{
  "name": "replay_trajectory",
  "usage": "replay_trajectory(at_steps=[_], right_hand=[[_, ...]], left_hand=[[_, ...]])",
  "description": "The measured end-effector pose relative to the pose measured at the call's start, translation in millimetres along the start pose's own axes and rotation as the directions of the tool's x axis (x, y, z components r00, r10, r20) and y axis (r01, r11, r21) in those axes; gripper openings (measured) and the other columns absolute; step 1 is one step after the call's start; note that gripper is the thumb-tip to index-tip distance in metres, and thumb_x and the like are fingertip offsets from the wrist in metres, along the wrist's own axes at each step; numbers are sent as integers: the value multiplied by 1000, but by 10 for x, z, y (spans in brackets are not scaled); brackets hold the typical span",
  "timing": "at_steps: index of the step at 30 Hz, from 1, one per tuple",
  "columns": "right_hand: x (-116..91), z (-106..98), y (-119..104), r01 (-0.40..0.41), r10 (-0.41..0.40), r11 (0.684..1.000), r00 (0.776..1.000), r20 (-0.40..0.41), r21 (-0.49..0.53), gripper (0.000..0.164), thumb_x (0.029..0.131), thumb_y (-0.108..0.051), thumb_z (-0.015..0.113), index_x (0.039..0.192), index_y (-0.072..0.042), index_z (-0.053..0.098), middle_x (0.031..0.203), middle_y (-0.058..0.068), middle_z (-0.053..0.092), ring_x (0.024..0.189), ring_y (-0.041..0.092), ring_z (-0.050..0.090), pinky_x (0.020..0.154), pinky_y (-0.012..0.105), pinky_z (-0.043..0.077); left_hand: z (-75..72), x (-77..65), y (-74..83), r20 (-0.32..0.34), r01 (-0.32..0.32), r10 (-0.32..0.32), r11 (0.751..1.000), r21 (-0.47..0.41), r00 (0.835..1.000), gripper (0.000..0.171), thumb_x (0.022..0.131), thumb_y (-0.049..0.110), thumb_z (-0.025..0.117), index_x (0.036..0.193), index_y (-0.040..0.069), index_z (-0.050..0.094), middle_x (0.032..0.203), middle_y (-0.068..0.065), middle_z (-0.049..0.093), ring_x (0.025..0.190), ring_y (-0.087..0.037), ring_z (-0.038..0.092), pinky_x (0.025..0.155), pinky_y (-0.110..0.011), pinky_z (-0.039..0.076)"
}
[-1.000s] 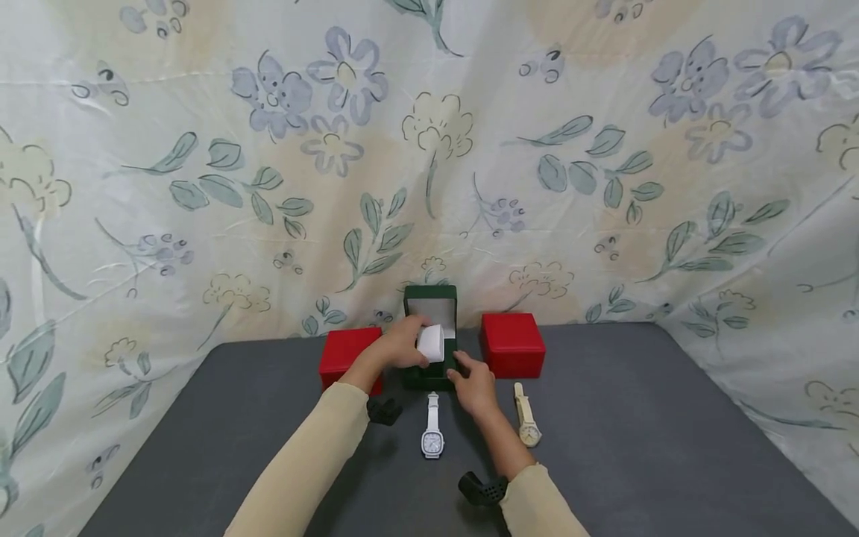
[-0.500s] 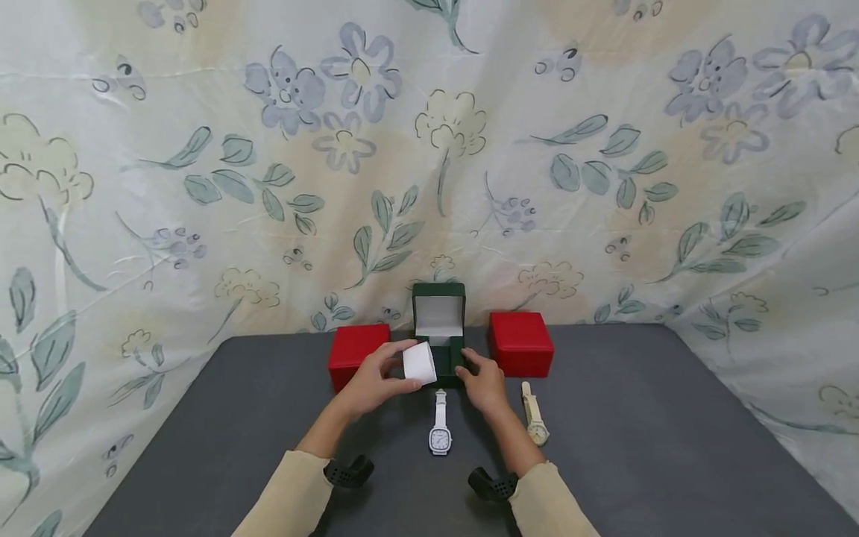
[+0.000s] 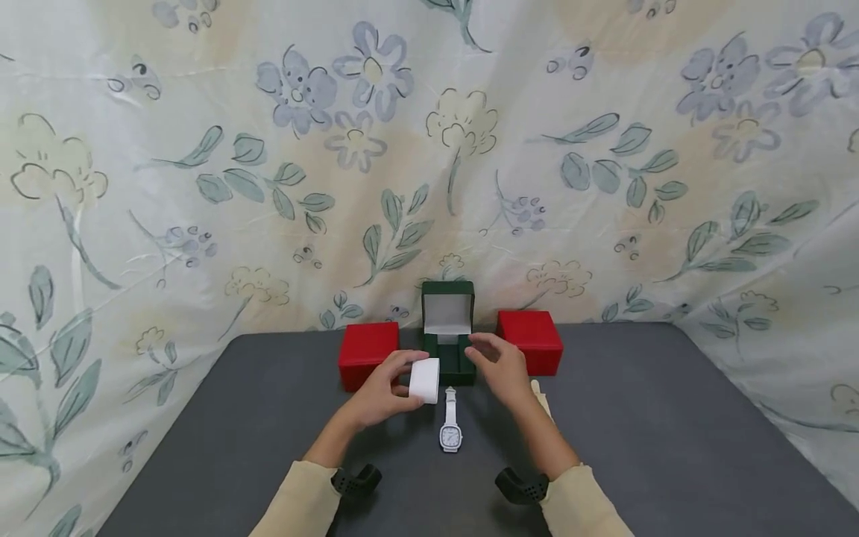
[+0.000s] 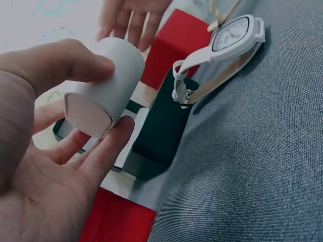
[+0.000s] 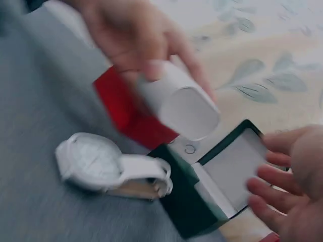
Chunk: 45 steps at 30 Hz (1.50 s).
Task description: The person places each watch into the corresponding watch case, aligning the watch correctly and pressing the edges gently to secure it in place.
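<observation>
White cushion (image 3: 424, 381) shifted; right forearm (image 3: 537, 432) partly hides cream watch (image 3: 540, 396).

Looks like a curtained-off recording booth from my end; can't tell if it sits inside a home, lab or office. Evidence: floral cloth (image 3: 429, 171) hangs behind the tabletop (image 3: 228, 425) and runs down both sides, creased in places. Tabletop is grey, rounded far corners, woven-looking surface in my left wrist view. Red boxes (image 3: 368, 354) flank a green box (image 3: 448, 288) near its back edge. Two black wrist-worn units (image 3: 356, 482) fit a capture setup.
</observation>
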State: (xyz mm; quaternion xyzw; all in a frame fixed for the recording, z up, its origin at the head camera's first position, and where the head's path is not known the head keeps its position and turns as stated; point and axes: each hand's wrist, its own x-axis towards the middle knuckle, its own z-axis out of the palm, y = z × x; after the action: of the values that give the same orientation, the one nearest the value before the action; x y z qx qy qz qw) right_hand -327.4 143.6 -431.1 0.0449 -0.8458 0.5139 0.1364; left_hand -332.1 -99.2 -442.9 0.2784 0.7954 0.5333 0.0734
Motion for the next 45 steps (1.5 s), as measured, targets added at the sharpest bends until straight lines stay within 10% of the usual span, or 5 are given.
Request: replay_trajectory(at_steps=[10,23,37,45], right_hand=[[-278,27,115,201,-58,940,891,449,-277,72,71,-40,84,131,-11,56,135,10,57,121,30,54,98,51,49],[-324,87,143,378,-64,816,811,581,-437,96,60,-58,83,140,-16,49,143,6,51,126,26,44,99,53,38],[-297,-40,149,333,-111,886,828,549,-322,72,71,-38,81,133,-15,52,125,2,60,110,17,50,91,46,43],[-263,-123,65,306,-128,932,778,615,-193,62,77,-33,77,133,-18,53,120,-1,59,104,16,50,79,31,49]], left_hand=[[-15,-1,40,64,16,-15,1000,-15,998,71,79,6,74,143,11,42,143,-10,42,129,-34,45,93,-41,55],[-50,-24,74,136,8,-17,998,62,991,63,83,14,73,140,12,46,139,-8,46,127,-33,44,93,-38,55],[-74,-48,2,333,3,-12,1000,28,943,68,83,13,73,143,15,43,144,-5,44,130,-31,44,96,-35,53],[-10,-35,10,371,32,9,994,-106,929,66,81,7,73,139,13,42,143,-7,43,136,-32,41,96,-34,53]])
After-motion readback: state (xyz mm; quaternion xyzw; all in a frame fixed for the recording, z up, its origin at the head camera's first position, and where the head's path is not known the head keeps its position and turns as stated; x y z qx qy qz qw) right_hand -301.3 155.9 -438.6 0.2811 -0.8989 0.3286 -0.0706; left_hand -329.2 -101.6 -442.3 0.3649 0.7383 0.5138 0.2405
